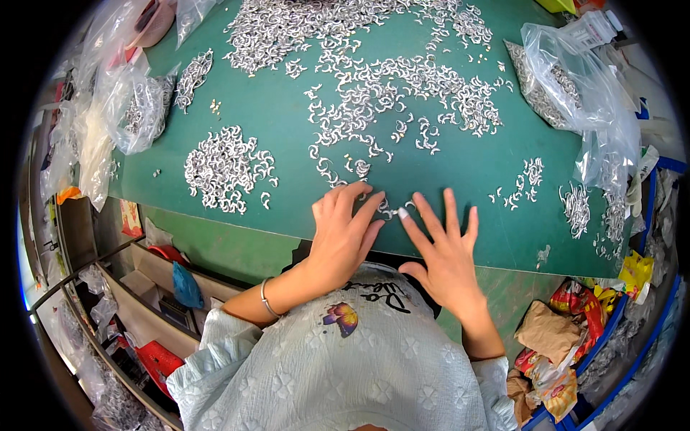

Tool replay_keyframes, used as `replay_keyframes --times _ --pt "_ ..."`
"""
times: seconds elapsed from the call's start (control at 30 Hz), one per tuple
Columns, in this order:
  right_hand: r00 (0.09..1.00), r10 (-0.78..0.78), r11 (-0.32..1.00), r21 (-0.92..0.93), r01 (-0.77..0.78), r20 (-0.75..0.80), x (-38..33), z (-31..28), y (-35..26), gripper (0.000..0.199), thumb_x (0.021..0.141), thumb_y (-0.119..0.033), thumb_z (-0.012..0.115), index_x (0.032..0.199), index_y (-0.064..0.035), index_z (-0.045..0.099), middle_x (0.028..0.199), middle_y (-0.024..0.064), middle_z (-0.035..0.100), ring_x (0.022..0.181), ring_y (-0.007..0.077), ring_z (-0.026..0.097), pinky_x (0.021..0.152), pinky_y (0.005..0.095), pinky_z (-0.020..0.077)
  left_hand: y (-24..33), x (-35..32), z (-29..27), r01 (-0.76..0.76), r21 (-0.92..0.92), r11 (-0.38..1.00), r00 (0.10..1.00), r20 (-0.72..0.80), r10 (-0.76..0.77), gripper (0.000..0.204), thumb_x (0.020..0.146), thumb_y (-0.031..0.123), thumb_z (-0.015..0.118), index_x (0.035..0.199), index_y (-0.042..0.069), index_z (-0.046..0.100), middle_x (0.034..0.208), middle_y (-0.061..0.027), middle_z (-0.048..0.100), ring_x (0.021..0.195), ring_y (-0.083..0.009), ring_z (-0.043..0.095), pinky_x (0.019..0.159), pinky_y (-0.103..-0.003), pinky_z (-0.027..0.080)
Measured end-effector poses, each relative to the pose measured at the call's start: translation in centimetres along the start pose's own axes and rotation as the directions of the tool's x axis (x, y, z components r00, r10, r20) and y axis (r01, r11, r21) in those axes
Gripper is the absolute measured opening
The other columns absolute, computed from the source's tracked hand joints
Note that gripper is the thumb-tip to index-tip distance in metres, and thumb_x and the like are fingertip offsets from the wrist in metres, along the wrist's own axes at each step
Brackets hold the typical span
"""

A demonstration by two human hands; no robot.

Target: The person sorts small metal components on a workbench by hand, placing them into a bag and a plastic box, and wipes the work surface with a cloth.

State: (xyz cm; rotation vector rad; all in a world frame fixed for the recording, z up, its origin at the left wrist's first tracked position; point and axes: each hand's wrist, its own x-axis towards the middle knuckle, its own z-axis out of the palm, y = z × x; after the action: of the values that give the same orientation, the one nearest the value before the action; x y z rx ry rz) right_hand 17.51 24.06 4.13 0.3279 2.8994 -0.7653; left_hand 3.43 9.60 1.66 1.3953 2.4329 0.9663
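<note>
A person sits at a green table (287,122) strewn with small curved silver metal pieces, seen from above their head.

At the far left, clear plastic bags (136,108) slump over the table's left edge, some with metal pieces inside. Just right of them lies a dense separate heap of pieces (226,169), well apart from the hands.

The left hand (343,230) rests near the table's front edge, fingers curled, its fingertips meeting those of the right hand over a few small pieces (388,210). Whether the left fingers actually pinch one, I cannot tell. The right hand (442,248) lies flat and spread, fingers apart, clamped on nothing, index tip touching the same pieces.

Judging from this, the work goes best by sliding one piece at a time with a fingertip, pressing lightly so neighbours do not tangle.

Above the hands a broad scatter of pieces (402,93) covers the middle. The front edge sits just under the wrists, so pieces dragged back could drop. Bare green lies between the heap and the hands, and right of the right hand.

At far right, a big clear bag (575,79) crowds that edge.
</note>
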Motion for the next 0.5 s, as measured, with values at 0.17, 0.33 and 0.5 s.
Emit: replay_keyframes --times 0.17,0.33,0.5 --pt "0.997 -0.028 1.0 0.014 0.029 -0.069 -0.06 -0.38 0.52 0.077 0.071 -0.042 0.073 0.137 -0.0096 0.049 0.153 0.0044 0.032 0.144 0.0398 0.018 0.103 0.0728 0.0136 -0.44 -0.26 -0.08 0.004 -0.026 1.0 1.0 0.0 -0.004 0.04 0.077 0.006 0.072 0.115 0.008 0.062 0.115 -0.0088 0.053 0.1 -0.0273 0.049 0.086 -0.04 0.034" --pt "0.999 -0.02 0.999 0.029 0.021 -0.032 -0.02 0.23 0.02 0.077 0.073 -0.042 0.071 0.138 -0.0068 0.048 0.152 0.0055 0.034 0.144 0.0398 0.019 0.105 0.0714 0.0096 -0.2 -0.29 -0.08 -0.001 -0.019 1.0 1.0 0.006 0.001 0.035 0.076 0.007 0.073 0.11 0.008 0.064 0.111 -0.008 0.054 0.099 -0.0261 0.049 0.085 -0.039 0.034" --pt "0.991 -0.022 0.999 0.022 0.026 -0.13 0.18 0.4 0.62 0.065 0.078 -0.033 0.07 0.135 -0.0082 0.05 0.15 0.007 0.036 0.143 0.0389 0.021 0.105 0.0707 0.0121 -0.48 -0.35 0.28 -0.021 0.001 1.0 0.999 -0.031 0.021 0.032 0.076 0.006 0.074 0.106 0.008 0.064 0.109 -0.0066 0.054 0.097 -0.0251 0.05 0.084 -0.038 0.034"
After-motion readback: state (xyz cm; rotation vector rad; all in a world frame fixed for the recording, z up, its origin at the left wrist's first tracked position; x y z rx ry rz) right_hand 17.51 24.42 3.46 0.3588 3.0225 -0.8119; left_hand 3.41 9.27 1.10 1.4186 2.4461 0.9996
